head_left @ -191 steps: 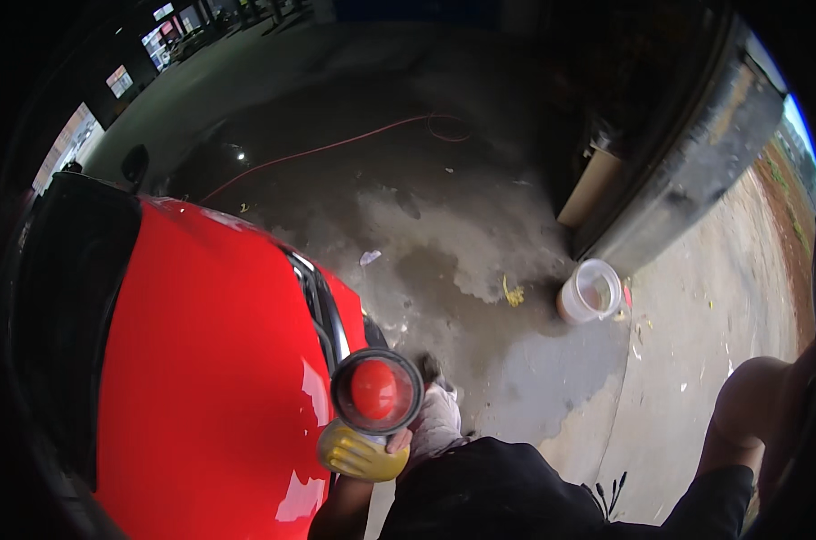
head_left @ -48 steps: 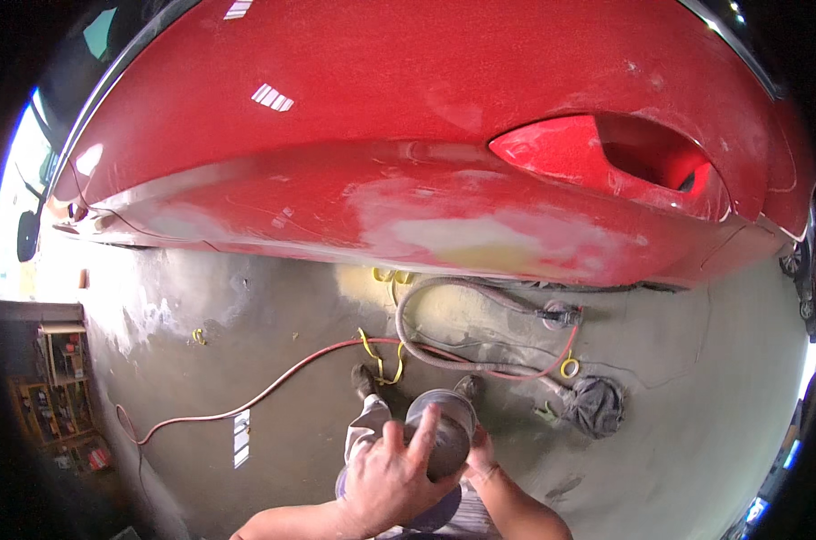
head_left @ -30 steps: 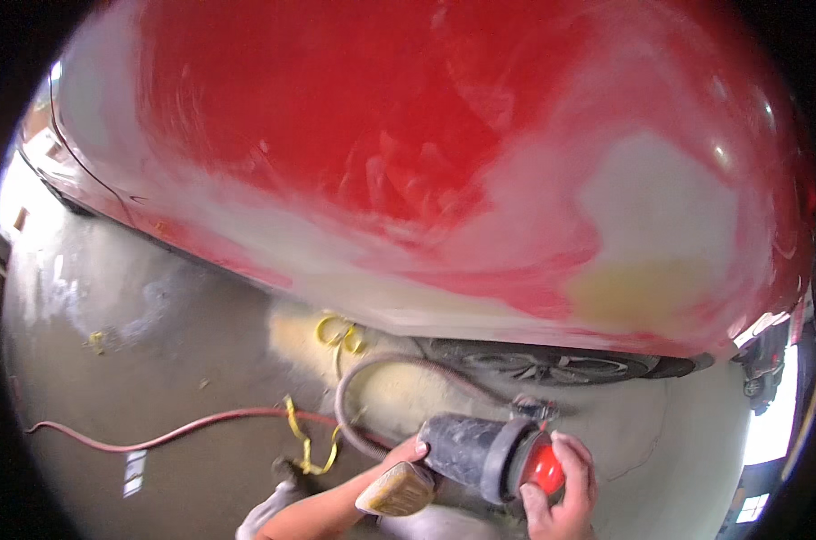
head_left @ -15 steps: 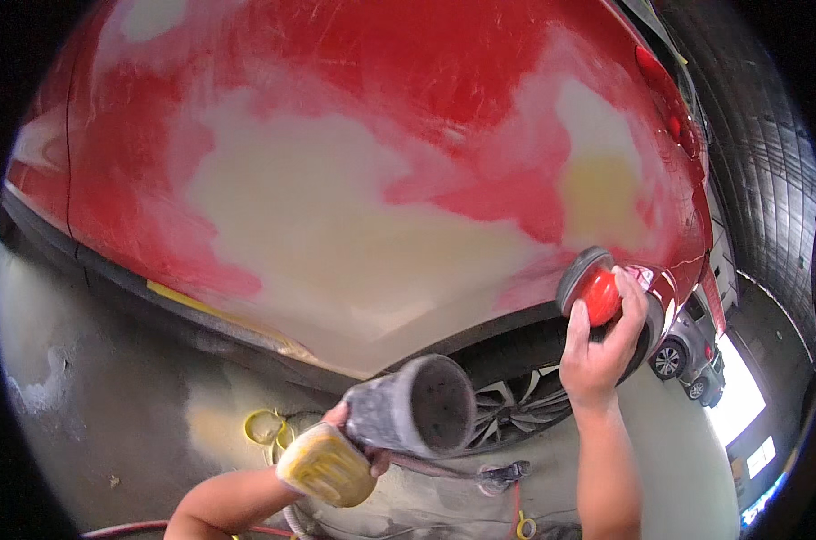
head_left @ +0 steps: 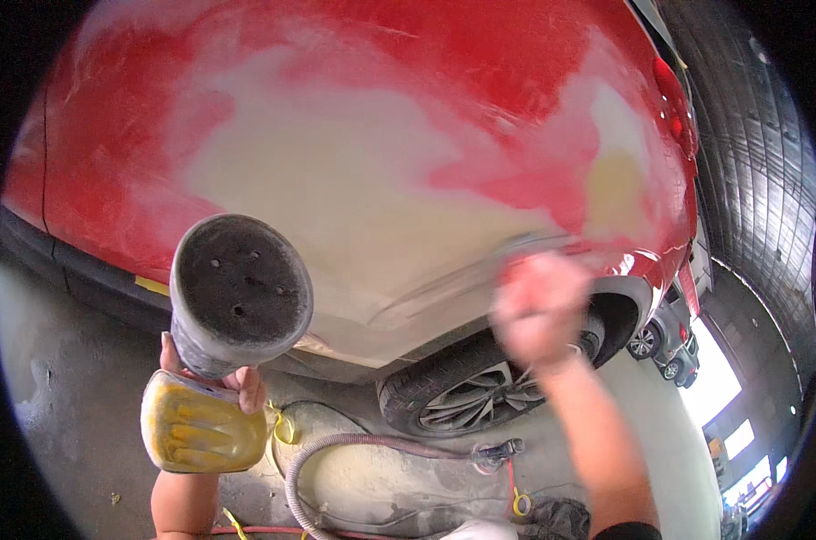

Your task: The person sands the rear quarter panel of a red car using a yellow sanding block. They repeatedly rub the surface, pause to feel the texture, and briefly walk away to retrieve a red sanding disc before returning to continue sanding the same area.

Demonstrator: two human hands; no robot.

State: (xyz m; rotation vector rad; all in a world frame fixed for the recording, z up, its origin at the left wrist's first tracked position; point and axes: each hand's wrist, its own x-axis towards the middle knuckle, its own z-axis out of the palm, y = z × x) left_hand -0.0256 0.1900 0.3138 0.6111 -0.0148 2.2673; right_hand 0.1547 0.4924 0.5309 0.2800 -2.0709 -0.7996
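My left hand (head_left: 246, 387) is wrapped round a grey cup-shaped container (head_left: 192, 346), tilted so that its dark round face with several small holes (head_left: 241, 279) shows. Against the same hand sits a worn yellow-and-white pad (head_left: 205, 427); how it is held is hidden. My right hand (head_left: 547, 310), smeared by motion, grips the red-knobbed round applicator pad (head_left: 525, 261) against the car body just above the wheel arch. Dark streaks (head_left: 426, 292) run to its left across a beige sanded patch (head_left: 318, 180) on the red car panel (head_left: 480, 54).
Below the arch is the car's wheel (head_left: 480, 396). A ribbed hose (head_left: 295, 477) leads to a small dark tool (head_left: 498, 454) on the dusty floor. Cables and yellow rings (head_left: 284, 427) lie near it. Another car (head_left: 664, 346) stands at the right.
The applicator pad has moved left onto the panel, and dark streaks have appeared there. My left hand has carried the container left and up, turning its dark face toward me.
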